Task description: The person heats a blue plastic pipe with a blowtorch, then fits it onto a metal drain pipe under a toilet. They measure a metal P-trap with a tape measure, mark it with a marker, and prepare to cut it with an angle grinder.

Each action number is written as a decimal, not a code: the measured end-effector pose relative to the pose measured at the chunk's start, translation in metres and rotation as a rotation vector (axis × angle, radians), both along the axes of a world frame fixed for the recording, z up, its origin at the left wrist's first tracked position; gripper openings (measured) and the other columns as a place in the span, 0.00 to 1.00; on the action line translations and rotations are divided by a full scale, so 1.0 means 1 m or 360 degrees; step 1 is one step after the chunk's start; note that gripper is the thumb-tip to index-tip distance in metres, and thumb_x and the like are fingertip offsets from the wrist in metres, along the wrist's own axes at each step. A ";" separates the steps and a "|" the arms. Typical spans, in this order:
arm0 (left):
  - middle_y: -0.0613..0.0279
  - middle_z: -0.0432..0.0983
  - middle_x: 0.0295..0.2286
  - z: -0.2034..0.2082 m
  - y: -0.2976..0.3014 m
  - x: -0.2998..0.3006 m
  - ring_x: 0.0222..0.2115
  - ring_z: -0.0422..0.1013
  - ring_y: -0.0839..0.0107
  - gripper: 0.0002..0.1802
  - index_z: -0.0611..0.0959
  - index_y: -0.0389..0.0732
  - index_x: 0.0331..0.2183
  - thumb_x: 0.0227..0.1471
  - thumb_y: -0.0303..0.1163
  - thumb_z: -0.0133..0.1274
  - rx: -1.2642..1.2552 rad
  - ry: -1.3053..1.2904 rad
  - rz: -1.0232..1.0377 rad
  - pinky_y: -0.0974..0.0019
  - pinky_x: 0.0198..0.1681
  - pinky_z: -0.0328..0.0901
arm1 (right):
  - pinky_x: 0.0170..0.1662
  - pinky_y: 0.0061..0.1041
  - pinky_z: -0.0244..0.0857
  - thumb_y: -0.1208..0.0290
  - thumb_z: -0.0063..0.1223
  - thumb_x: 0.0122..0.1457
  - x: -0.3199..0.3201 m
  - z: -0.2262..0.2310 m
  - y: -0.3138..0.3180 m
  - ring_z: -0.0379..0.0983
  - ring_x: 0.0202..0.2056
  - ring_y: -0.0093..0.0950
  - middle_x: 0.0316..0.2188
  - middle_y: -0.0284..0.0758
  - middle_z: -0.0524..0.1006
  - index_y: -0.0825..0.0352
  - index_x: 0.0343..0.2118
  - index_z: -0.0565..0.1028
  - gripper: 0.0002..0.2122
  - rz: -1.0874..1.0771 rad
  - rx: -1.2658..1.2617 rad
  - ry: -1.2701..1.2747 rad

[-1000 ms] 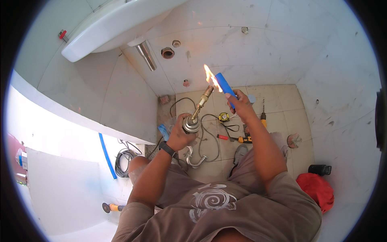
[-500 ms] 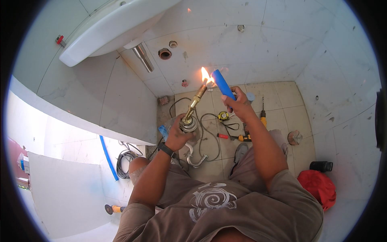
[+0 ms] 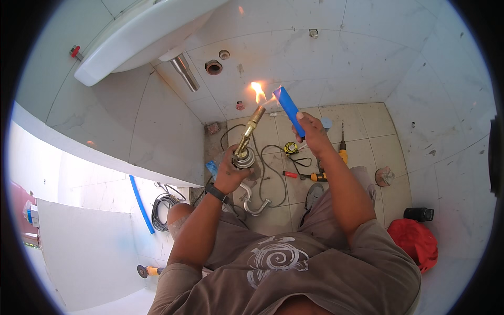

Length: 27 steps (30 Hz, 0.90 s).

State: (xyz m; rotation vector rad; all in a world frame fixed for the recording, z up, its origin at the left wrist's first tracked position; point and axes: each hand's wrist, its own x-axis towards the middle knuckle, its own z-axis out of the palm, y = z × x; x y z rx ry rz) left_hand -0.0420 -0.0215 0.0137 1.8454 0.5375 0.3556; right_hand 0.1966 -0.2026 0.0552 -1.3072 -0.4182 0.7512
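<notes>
My left hand [image 3: 232, 172] is closed around the canister end of a brass blowtorch [image 3: 249, 132], whose nozzle points up and slightly right. A yellow-orange flame [image 3: 258, 91] burns above the nozzle, with a fainter streak reaching toward the pipe. My right hand [image 3: 311, 131] grips the lower end of a short blue plastic pipe [image 3: 290, 111]. The pipe tilts up and left, its upper end beside the flame and a little right of it. Beneath my left hand lies a curved chrome drain pipe [image 3: 248, 199].
On the tiled floor lie a yellow tape measure [image 3: 291, 148], a yellow drill [image 3: 343, 152], a red-handled tool [image 3: 290, 175] and a dark cable [image 3: 273, 170]. A white washbasin [image 3: 131, 50] juts out at upper left. A red bag [image 3: 413, 245] sits at right, an angle grinder [image 3: 149, 271] at lower left.
The torch nozzle has shifted slightly left and down, away from the pipe's end. The flame has moved left and stands more apart from the pipe. Both hands keep their grips.
</notes>
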 end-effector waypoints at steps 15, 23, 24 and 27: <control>0.57 0.78 0.44 0.005 -0.002 0.001 0.45 0.74 0.67 0.45 0.67 0.38 0.60 0.40 0.27 0.70 0.0021 0.0027 0.0007 0.63 0.52 0.68 | 0.25 0.20 0.62 0.53 0.54 0.66 -0.004 0.000 0.000 0.66 0.21 0.17 0.24 0.29 0.73 0.68 0.44 0.72 0.20 0.0025 -0.0341 -0.0381; 0.56 0.77 0.43 0.001 -0.001 0.001 0.45 0.74 0.67 0.45 0.68 0.38 0.59 0.40 0.27 0.70 0.0130 -0.0005 0.0018 0.63 0.52 0.68 | 0.26 0.22 0.63 0.55 0.62 0.61 -0.003 -0.001 0.000 0.68 0.22 0.18 0.25 0.30 0.73 0.68 0.46 0.71 0.21 0.0052 -0.0220 -0.0193; 0.56 0.77 0.43 0.001 0.000 0.001 0.45 0.74 0.67 0.45 0.68 0.38 0.59 0.39 0.28 0.70 0.0109 0.0040 0.0035 0.63 0.52 0.68 | 0.27 0.22 0.64 0.54 0.62 0.61 -0.004 -0.001 0.001 0.68 0.22 0.18 0.25 0.30 0.73 0.68 0.46 0.71 0.22 0.0037 -0.0300 -0.0307; 0.55 0.77 0.44 0.002 0.000 0.000 0.46 0.74 0.66 0.45 0.68 0.37 0.59 0.39 0.28 0.70 0.0045 0.0001 0.0005 0.63 0.53 0.67 | 0.25 0.21 0.63 0.57 0.61 0.62 -0.006 -0.001 0.002 0.67 0.21 0.17 0.25 0.30 0.73 0.70 0.47 0.70 0.21 0.0073 -0.0192 -0.0322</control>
